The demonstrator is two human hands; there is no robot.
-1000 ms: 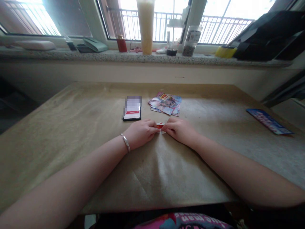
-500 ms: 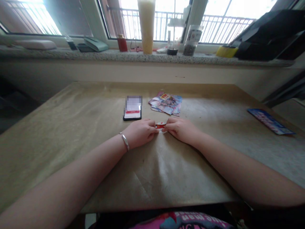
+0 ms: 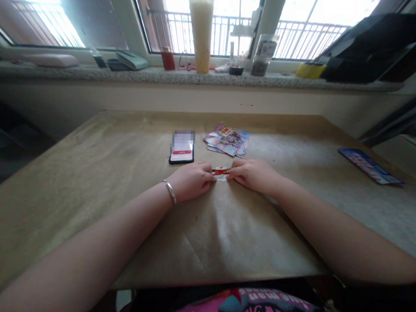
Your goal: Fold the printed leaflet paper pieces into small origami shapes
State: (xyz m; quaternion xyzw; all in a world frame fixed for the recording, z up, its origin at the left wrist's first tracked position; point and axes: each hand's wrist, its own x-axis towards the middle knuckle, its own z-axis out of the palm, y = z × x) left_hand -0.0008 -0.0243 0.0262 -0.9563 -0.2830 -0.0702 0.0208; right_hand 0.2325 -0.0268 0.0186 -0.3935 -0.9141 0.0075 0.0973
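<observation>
Between my hands, low on the table, lies a small folded piece of paper (image 3: 221, 173), white with a red and yellow printed band. My left hand (image 3: 193, 180), below a silver bracelet (image 3: 171, 193), pinches its left end with closed fingers. At the right end, the fingers of my right hand (image 3: 251, 173) are closed on it too. Just beyond the left hand lies a phone (image 3: 182, 149) with a lit screen. A loose stack of colourful printed sheets (image 3: 229, 141) lies beyond the folded paper.
A blue printed packet or strip (image 3: 368, 167) lies at the table's right side. Along the stone windowsill (image 3: 182, 78) stand a tall yellowish cylinder (image 3: 202, 39), a red container (image 3: 168, 58), a clear container (image 3: 260, 56) and a dark bag (image 3: 364, 50).
My right hand has shifted slightly right, and more of the folded paper shows between the hands. The left hand stays on its end.
</observation>
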